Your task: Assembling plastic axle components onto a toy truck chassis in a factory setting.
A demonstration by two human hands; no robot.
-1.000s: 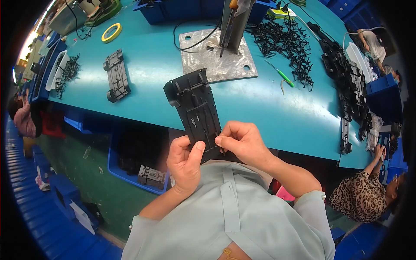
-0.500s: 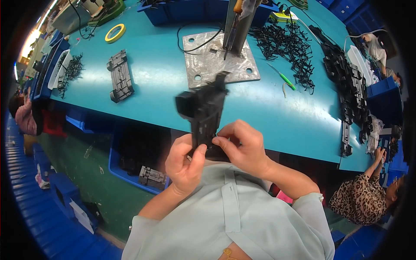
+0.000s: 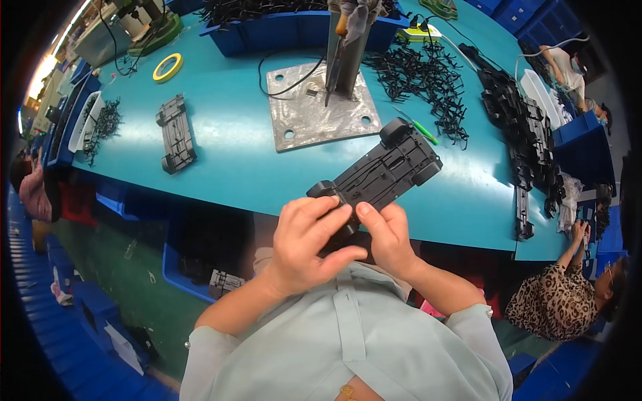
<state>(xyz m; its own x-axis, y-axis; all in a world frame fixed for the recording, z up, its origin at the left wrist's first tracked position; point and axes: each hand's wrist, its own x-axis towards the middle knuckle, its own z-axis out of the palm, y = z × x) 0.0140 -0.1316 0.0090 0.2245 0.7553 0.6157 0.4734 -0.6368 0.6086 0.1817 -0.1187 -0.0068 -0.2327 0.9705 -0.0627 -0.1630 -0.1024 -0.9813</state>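
A black toy car chassis (image 3: 384,170) with fat wheels is held tilted over the near edge of the table, its flat face with moulded ribs turned up. My right hand (image 3: 391,244) grips the near end, thumb on top and fingers hidden beneath. Across the same end lie the bent fingers of my left hand (image 3: 304,240), by the near left wheel; its thumb points right, off the part. What is under those fingertips is hidden. A second black chassis (image 3: 178,136) lies on the table to the left.
A metal base plate (image 3: 287,120) with an upright post and a hanging screwdriver (image 3: 339,40) stands ahead. Around it are a green-handled tool (image 3: 425,132), a heap of small black parts (image 3: 428,80), a yellow tape roll (image 3: 167,67) and a blue bin (image 3: 274,33). More chassis (image 3: 525,140) pile up right, near a co-worker (image 3: 552,304).
The chassis has swung from upright to leaning away to the right, its ribbed face now showing. My left hand has moved right, its fingers now over the near end. The view has shifted slightly.
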